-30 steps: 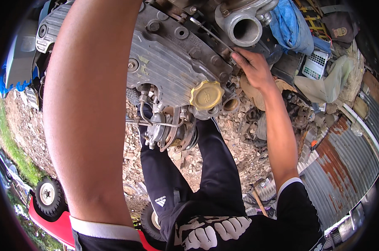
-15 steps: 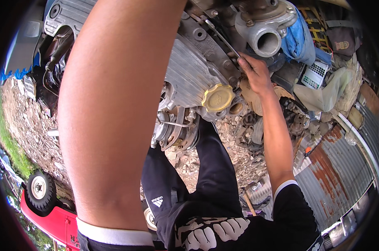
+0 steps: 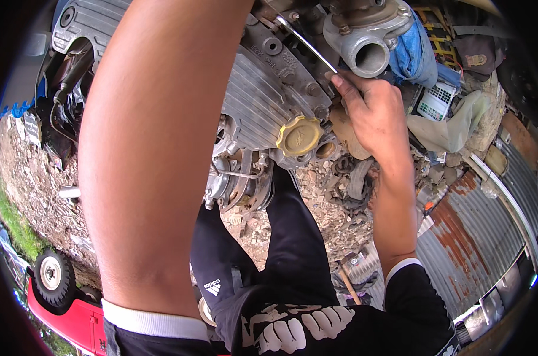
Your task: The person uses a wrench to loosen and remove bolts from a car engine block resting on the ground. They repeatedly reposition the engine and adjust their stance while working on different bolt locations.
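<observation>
While the bare left forearm (image 3: 156, 148) is rising up the left side and running out past the top edge, its hand is staying out of view, so I cannot tell what its fingers are doing. Moving right, the ribbed grey metal engine cover (image 3: 254, 107) is sitting at centre, with the round yellow filler cap (image 3: 298, 136) at its lower right edge. Further right, the right hand (image 3: 373, 113) is closing its fingers (image 3: 342, 84) around the thin silver metal wrench (image 3: 307, 43), which is slanting up-left across the engine, just beside the grey cast-metal pipe opening (image 3: 368, 57).
</observation>
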Demonstrator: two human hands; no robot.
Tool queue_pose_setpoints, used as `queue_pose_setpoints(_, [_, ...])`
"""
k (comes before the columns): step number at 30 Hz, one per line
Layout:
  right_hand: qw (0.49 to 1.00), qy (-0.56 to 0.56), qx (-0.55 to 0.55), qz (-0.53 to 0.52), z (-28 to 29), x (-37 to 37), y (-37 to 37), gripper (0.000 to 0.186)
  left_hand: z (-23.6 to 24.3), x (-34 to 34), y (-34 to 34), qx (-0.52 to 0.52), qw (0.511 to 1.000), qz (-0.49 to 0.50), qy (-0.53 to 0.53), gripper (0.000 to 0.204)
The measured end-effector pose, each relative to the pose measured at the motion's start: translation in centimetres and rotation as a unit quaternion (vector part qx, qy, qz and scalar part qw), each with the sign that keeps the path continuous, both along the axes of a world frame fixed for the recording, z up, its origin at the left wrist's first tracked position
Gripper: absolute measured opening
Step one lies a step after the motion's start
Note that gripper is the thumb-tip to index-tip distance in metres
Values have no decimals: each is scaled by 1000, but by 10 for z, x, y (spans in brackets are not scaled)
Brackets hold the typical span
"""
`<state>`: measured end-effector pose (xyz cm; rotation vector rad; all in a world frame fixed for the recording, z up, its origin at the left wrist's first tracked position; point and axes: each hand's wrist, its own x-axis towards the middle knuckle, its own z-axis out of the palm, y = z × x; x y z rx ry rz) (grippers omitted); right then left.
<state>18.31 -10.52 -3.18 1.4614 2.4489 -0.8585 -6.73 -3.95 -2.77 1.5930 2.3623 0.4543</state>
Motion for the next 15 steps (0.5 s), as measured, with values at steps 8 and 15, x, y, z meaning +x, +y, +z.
queue_pose_setpoints(8, [997, 7, 55, 48, 5, -2, -8, 23, 11, -1, -15, 20, 998, -34, -57, 51])
queue_pose_setpoints(15, [975, 15, 176, 132, 19, -22, -33, 23, 13, -7, -24, 32, 993, -55, -96, 50])
